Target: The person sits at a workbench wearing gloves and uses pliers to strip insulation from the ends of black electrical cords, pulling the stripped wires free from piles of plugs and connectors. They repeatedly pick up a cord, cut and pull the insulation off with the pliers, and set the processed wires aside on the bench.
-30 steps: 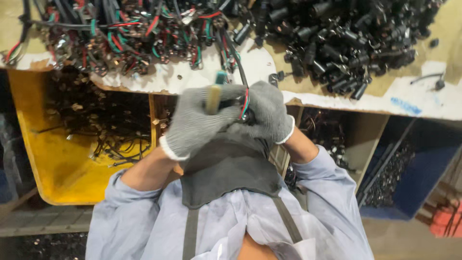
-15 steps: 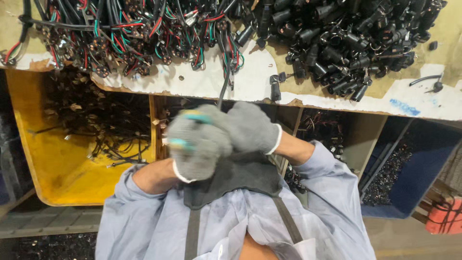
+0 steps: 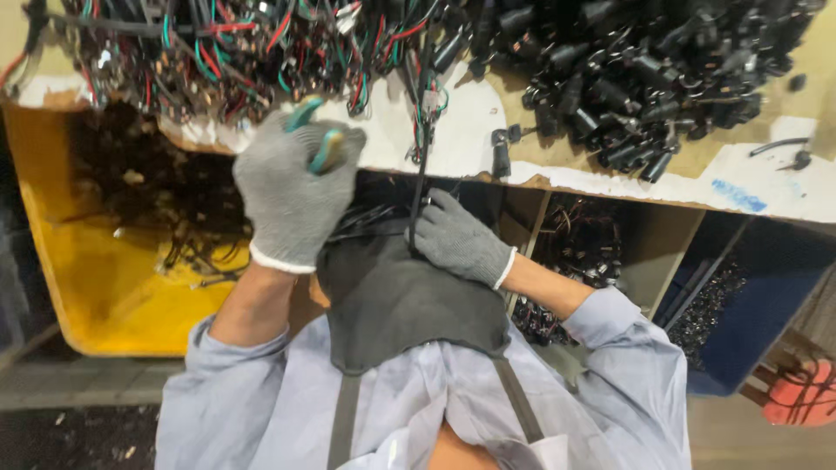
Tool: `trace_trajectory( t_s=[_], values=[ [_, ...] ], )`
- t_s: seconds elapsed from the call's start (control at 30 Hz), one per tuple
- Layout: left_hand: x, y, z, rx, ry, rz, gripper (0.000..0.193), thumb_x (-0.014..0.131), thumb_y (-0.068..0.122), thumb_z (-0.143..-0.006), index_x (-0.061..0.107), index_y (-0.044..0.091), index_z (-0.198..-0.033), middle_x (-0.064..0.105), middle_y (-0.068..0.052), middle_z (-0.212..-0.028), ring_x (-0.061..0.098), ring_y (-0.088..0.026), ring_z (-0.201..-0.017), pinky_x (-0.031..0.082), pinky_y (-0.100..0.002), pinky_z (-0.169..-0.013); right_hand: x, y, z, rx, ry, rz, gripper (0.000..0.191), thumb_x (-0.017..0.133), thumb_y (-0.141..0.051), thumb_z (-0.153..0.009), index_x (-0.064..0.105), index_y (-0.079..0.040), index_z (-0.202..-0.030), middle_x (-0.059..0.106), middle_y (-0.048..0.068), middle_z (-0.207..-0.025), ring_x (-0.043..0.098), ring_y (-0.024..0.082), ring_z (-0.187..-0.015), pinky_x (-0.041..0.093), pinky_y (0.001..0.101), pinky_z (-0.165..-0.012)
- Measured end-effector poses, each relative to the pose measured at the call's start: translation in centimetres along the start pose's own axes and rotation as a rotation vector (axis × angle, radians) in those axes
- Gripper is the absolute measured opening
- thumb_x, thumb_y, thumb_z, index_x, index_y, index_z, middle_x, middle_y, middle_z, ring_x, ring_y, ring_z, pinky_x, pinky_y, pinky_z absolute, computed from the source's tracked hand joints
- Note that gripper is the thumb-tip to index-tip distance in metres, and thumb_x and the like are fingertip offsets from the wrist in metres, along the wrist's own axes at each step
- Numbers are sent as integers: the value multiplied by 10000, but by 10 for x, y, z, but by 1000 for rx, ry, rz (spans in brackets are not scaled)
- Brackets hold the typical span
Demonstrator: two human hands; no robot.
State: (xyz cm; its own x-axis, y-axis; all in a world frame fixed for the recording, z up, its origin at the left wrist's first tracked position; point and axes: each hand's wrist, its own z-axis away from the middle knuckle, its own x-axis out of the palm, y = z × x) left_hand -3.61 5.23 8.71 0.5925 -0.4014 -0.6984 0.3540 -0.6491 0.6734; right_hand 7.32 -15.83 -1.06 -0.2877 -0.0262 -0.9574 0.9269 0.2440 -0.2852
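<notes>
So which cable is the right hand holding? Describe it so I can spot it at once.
Start at the white-edged bench below the pile of coloured wires. One thin black cable hangs straight down over the edge into the right hand; unlike its tangled neighbours, it runs taut and alone.

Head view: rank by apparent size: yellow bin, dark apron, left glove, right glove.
1. yellow bin, partly cut off by the frame edge
2. dark apron
3. left hand in its grey glove
4. right hand in its grey glove

The left hand is raised nearer the camera, so the glove ranking is unsure.
</notes>
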Motion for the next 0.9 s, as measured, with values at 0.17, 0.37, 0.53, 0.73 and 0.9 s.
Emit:
trace_trajectory(
  t_s=[0.17,0.37,0.53,0.73,0.9],
  values=[
    [15,20,1,23,-107,11,186,899,215,-838,804,98,-946,730,-175,-929,714,-313,-752,541,-399,-660,-4,2,20,256,9,-17,129,701,-201,-828,695,-74,-853,630,68,-808,624,269,-827,484,514,-993],
    [-25,15,-6,80,78,136,62,782,90,-976,727,66,-961,731,-102,-1004,750,-258,-879,601,-333,-803,-56,-10,47,641,656,-532,191,654,-39,-840,648,-51,-1031,667,70,-925,656,227,-765,546,355,-741],
    [-2,15,3,198,-77,-135,189,831,260,-940,773,101,-1023,718,-128,-952,692,-303,-735,522,-414,-624,-13,-18,-5,88,24,-414,213,680,-244,-865,687,-141,-1052,678,44,-976,621,280,-933,469,445,-874],
    [90,-18,28,66,-280,-349,242,737,362,-930,760,144,-1033,646,-116,-824,672,-317,-661,497,-452,-514,-3,-14,-11,-4,2,-553,181,669,-179,-780,683,-147,-957,684,47,-977,632,291,-986,460,472,-924],
    [98,-49,45,37,-162,-228,241,726,217,-907,739,107,-1121,659,-136,-924,676,-334,-760,517,-459,-600,-45,-1,19,598,205,-356,145,733,-167,-895,717,-123,-1032,683,93,-975,672,319,-913,532,464,-812]
  ],
)
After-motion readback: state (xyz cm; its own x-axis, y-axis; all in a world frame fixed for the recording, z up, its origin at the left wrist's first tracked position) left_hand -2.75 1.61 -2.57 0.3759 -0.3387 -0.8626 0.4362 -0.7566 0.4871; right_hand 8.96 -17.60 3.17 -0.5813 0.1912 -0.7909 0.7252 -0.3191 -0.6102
